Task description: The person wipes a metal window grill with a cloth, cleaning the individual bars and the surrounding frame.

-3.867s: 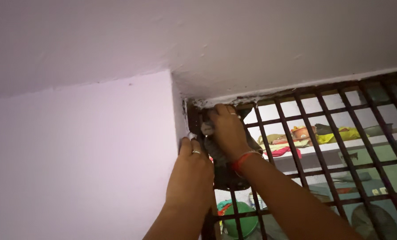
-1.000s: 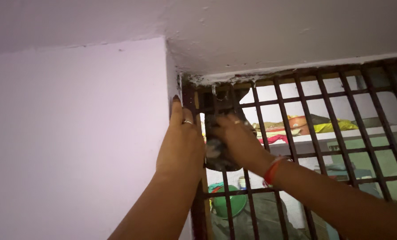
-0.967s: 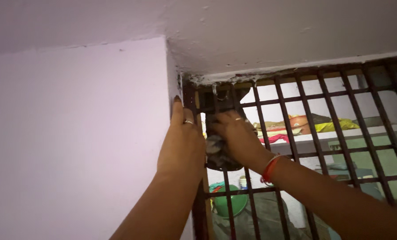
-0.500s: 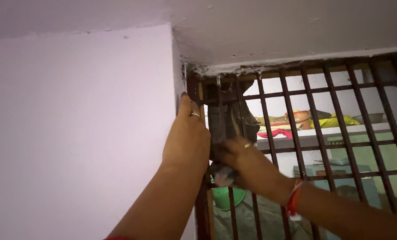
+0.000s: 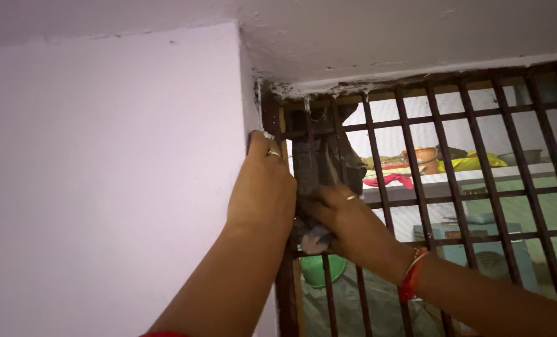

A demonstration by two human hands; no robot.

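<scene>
Up at the window grille [image 5: 453,125], right hand [image 5: 347,221] clutches a dark cloth [image 5: 319,165] against the bars; left hand [image 5: 261,190] rests flat, released, on the frame's edge.

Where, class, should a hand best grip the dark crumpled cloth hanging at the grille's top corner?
Grip the dark crumpled cloth at its bunched lower end, coming from the room side, below. It hangs down the brown metal window grille, and its loose bottom bulges outward where the right hand already closes on it.

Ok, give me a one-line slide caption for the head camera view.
Right hand presses a dark crumpled cloth against a rusty brown metal window grille; left hand braces on the lilac wall edge.
</scene>
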